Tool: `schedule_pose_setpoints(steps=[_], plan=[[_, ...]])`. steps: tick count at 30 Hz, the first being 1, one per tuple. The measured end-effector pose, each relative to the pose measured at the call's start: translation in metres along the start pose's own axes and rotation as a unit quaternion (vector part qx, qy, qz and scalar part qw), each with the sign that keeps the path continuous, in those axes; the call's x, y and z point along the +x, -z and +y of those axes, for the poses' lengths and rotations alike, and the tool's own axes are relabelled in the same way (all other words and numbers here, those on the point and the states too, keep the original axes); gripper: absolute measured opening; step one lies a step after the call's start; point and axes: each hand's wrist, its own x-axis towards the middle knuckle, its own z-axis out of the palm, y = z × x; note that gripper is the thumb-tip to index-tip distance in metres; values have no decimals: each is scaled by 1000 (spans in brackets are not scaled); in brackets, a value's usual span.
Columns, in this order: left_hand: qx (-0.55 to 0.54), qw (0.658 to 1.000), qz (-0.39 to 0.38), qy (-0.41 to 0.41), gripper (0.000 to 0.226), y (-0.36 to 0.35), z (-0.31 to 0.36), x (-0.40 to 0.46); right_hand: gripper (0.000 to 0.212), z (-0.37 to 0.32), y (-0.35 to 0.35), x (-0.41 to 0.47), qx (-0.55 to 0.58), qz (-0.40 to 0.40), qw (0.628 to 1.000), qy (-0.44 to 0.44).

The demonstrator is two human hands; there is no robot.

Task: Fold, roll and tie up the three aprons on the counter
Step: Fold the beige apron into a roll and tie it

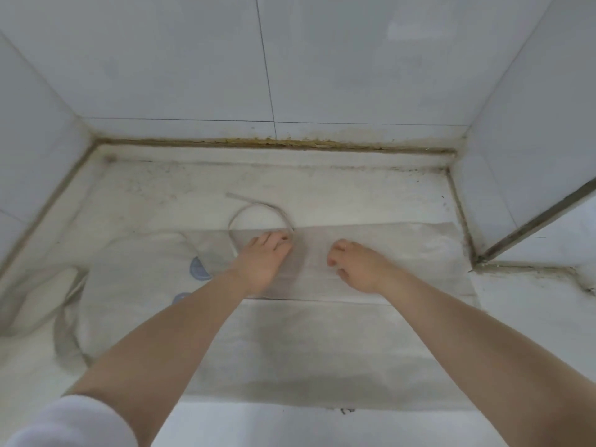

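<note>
Head | thin translucent apron [322, 333] flat | left hand [261, 262] pinches strap [258, 208]

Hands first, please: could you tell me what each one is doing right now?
Left hand: pinching the apron strap.
Right hand: fingers curled on the apron.

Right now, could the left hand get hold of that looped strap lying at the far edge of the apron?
Probably yes. The left hand already rests on the folded apron with its fingertips right at the looped strap. Nothing lies between them, and the counter beyond is bare there.
</note>
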Motion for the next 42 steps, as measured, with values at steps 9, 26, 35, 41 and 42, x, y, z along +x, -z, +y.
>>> schedule_pose_setpoints(steps=[9,26,35,41,42], plan=[[-55,993,-77,73,127,-17,-69,-69,39,-37,13,-5,-107,13,973,-202],[19,991,-112,-75,89,-46,-96,-58,31,-102,41,66,-96,3,985,-144],[89,980,-150,-95,107,-31,-84,-30,65,-89,91,107,97,120,981,-119],[39,982,-173,-66,102,-45,-87,-37,35,-129,37,90,122,73,977,-160],[44,982,-172,-63,101,-45,-87,-38,45,-136,23,88,150,16,975,-165]])
